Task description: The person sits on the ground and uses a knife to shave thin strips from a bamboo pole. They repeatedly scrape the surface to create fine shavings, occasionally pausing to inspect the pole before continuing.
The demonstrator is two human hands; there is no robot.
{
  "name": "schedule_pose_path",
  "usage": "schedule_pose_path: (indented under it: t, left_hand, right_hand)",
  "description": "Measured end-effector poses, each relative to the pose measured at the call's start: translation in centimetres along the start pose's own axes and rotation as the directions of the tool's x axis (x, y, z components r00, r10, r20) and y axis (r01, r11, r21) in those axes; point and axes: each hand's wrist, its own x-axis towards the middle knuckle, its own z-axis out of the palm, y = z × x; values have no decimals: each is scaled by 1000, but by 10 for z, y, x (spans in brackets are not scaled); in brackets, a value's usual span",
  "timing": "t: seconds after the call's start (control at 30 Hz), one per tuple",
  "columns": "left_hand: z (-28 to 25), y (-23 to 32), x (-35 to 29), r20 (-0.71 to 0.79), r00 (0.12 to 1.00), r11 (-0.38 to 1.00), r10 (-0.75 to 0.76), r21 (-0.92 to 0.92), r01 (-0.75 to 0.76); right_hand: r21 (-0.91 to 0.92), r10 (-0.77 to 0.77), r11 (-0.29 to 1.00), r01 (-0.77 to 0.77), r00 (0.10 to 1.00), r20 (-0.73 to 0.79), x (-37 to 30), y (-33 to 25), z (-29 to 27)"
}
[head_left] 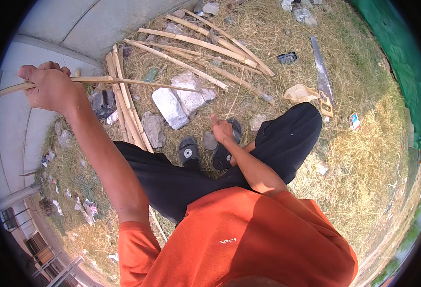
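Observation:
My left hand (53,88) is raised at the far left, its fingers closed round a long thin bamboo strip (143,82). One end of the strip sticks out past the fist to the left; the other reaches right, over the pale stones. Between my knees, above my sandals (188,149), my right hand (224,130) is low, with one digit stretched out and the other fingers curled. A thin straw-coloured sliver (236,95) runs up from beside it; whether the hand holds it I cannot tell. Split bamboo pieces (205,43) lie on the grass ahead.
More bamboo strips (124,95) lie at the left by the grey wall (53,28). A white block (170,107) and rough stones sit before my feet. To the right are a handsaw (320,67), a tan piece of material (300,92) and a green sheet barrier (401,62).

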Motion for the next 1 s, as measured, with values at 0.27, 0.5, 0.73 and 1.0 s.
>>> schedule_pose_path:
  t: [0.27,0.5,0.73,1.0]
  left_hand:
    - [24,-52,101,216,899,878,-381,-221,425]
    - [95,-217,67,264,471,538,-842,353,765]
    - [-172,-388,-120,41,484,90,-874,993,79]
    - [-298,-379,-200,-291,382,-316,-877,949,-3]
  right_hand:
    - [551,259,816,-173,962,-82,44,43,11]
    - [759,392,576,-303,918,69,24,23,-14]
    - [904,328,325,-277,930,167,29,5,-10]
    - [940,220,332,-78,976,4,19,-37,-35]
